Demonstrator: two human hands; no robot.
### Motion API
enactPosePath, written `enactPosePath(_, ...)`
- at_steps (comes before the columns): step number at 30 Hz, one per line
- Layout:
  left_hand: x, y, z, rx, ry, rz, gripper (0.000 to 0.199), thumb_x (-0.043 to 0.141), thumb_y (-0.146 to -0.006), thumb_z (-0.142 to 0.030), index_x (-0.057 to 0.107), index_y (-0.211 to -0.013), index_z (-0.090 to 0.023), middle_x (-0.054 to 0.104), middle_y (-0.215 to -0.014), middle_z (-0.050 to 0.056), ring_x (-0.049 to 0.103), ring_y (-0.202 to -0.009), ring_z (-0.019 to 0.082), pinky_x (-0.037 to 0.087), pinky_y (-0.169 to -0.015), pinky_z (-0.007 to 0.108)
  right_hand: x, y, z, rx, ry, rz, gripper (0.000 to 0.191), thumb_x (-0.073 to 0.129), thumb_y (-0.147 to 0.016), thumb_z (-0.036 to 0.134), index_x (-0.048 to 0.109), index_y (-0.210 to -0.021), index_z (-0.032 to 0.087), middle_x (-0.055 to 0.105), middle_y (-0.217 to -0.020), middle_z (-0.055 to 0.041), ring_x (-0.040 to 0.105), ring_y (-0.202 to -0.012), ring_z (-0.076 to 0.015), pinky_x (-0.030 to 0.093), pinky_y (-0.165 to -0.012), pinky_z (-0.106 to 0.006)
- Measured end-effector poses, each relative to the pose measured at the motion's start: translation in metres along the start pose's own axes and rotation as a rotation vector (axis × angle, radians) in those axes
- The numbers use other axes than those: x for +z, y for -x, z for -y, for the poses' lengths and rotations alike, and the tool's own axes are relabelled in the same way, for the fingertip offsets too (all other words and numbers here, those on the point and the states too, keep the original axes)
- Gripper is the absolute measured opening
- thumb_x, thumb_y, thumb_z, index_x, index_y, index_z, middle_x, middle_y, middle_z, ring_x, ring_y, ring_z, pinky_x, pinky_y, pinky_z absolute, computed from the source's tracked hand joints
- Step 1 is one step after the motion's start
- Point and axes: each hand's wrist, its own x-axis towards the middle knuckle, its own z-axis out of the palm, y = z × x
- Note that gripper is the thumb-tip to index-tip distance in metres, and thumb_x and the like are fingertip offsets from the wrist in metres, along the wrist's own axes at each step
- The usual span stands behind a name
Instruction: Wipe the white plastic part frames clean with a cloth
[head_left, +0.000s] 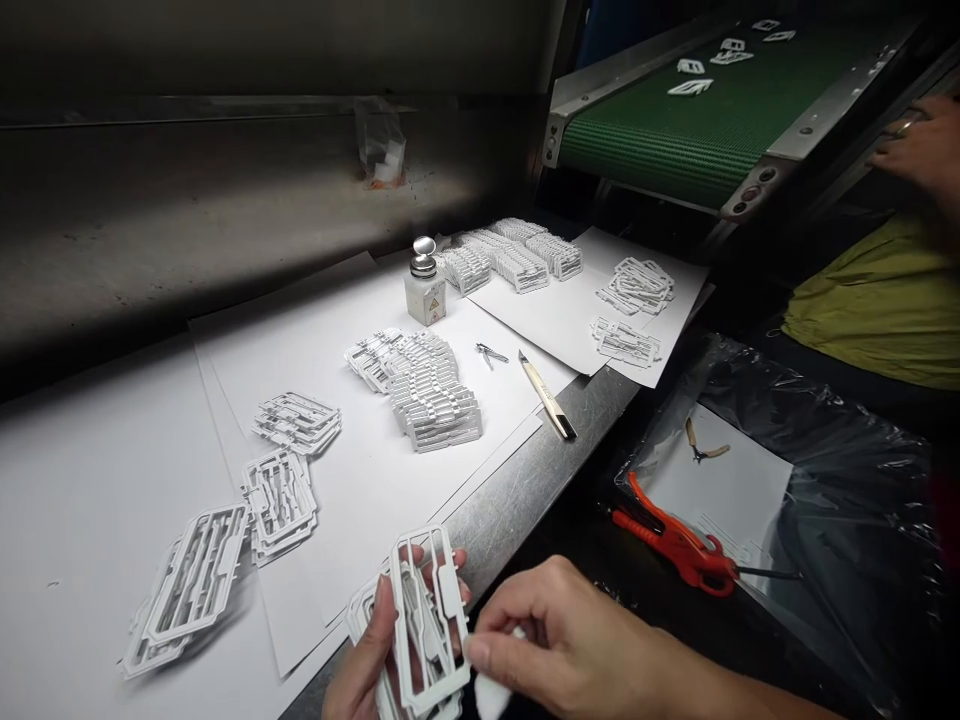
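Note:
At the bottom centre, my left hand [367, 655] is wrapped round a stack of white plastic frames [405, 690], the top one facing me. My right hand [559, 630] is closed on a white cloth [491, 693] that hangs below its fingers. Its thumb and fingertips are at the right edge of the top frame; whether they also grip the frame I cannot tell. To the left, loose piles of similar frames [199, 570] lie on white paper. Beyond my hands stands a fanned row of frames [435, 395].
A dispenser bottle [425, 298], nail clippers [491, 354] and a craft knife [546, 393] lie or stand on the paper. More stacked frames [517, 258] are behind. At right are a red air gun [690, 550], pliers [705, 447], a green conveyor [675, 130] and another person's hand [926, 150].

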Motion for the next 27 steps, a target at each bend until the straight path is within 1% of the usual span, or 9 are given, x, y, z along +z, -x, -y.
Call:
enactPosePath(3,0.008,0.003,0.0,-0.054,0.09,0.009,0.046,0.059,-0.077,-0.028,0.051,-0.121,-0.016,0.068,-0.094,0.012,0.062,-0.089,0.029,0.051,-0.076,0.038,0.009,-0.009,-0.01,0.098,-0.319,0.067,0.027,0.057,-0.08,0.035,0.057,-0.067,0.011,0.037,-0.054,0.004,0.03,-0.05,-0.0058,0.022,-0.044,-0.018)
enactPosePath(7,0.017,0.008,0.003,0.004,0.069,-0.017,0.048,0.057,-0.077,-0.041,0.054,-0.118,-0.016,0.065,-0.102,0.013,0.059,-0.094,0.03,0.05,-0.078,0.039,0.0,-0.01,-0.015,0.054,-0.5,0.088,0.032,0.059,-0.08,0.037,0.052,-0.065,0.01,0.039,-0.056,0.0034,0.029,-0.052,-0.0054,0.022,-0.046,-0.018)
enactPosePath(10,0.015,0.007,0.008,0.081,0.019,-0.013,0.062,0.057,-0.069,-0.058,0.052,-0.118,-0.02,0.063,-0.109,0.01,0.057,-0.099,0.03,0.048,-0.077,0.036,-0.008,-0.006,-0.019,0.007,-0.465,0.157,0.032,0.058,-0.082,0.038,0.054,-0.069,0.009,0.04,-0.058,0.0031,0.03,-0.053,-0.0054,0.022,-0.047,-0.018)
enactPosePath(13,0.01,0.005,0.011,0.226,-0.222,-0.013,0.062,0.063,-0.067,-0.048,0.045,-0.121,-0.024,0.062,-0.112,0.004,0.054,-0.103,0.023,0.042,-0.08,0.029,-0.003,-0.004,-0.026,0.012,-0.334,0.235,0.033,0.056,-0.082,0.042,0.056,-0.075,0.01,0.041,-0.061,0.0028,0.032,-0.056,-0.0063,0.026,-0.049,-0.018)
enactPosePath(15,0.008,0.004,0.011,0.384,-0.446,-0.003,0.06,0.063,-0.068,-0.037,0.043,-0.121,-0.02,0.062,-0.11,0.006,0.054,-0.099,0.021,0.039,-0.083,0.029,0.003,-0.006,-0.031,0.035,-0.244,0.25,0.033,0.055,-0.083,0.044,0.056,-0.077,0.011,0.042,-0.061,0.0029,0.033,-0.056,-0.0067,0.028,-0.05,-0.017)
enactPosePath(17,0.008,0.004,0.012,0.472,-0.564,-0.003,0.06,0.063,-0.067,-0.037,0.042,-0.119,-0.015,0.063,-0.104,0.008,0.055,-0.092,0.02,0.039,-0.082,0.03,0.007,-0.009,-0.036,0.031,-0.171,0.245,0.031,0.054,-0.083,0.042,0.057,-0.078,0.012,0.042,-0.061,0.0029,0.034,-0.056,-0.007,0.029,-0.05,-0.016)
enactPosePath(22,0.015,0.004,0.014,0.568,-0.634,-0.072,0.059,0.073,-0.059,-0.036,0.049,-0.106,-0.011,0.065,-0.088,0.007,0.058,-0.083,0.017,0.044,-0.074,0.02,0.012,-0.015,-0.037,-0.018,-0.103,0.246,0.022,0.052,-0.084,0.033,0.06,-0.081,0.013,0.043,-0.062,0.0024,0.038,-0.055,-0.0079,0.033,-0.052,-0.016)
enactPosePath(25,0.019,0.004,0.015,0.659,-0.684,-0.115,0.05,0.075,-0.056,-0.032,0.053,-0.097,-0.013,0.065,-0.078,0.005,0.06,-0.076,0.017,0.046,-0.066,0.017,0.014,-0.017,-0.032,-0.021,-0.079,0.249,0.021,0.051,-0.085,0.032,0.061,-0.082,0.014,0.045,-0.062,0.0018,0.04,-0.055,-0.0085,0.033,-0.05,-0.015)
enactPosePath(27,0.021,0.005,0.016,0.667,-0.695,-0.135,0.048,0.075,-0.056,-0.032,0.053,-0.094,-0.015,0.063,-0.072,0.002,0.06,-0.069,0.017,0.047,-0.06,0.018,0.015,-0.017,-0.028,-0.023,-0.047,0.253,0.02,0.05,-0.085,0.031,0.062,-0.08,0.015,0.044,-0.062,0.002,0.04,-0.055,-0.0082,0.032,-0.048,-0.015)
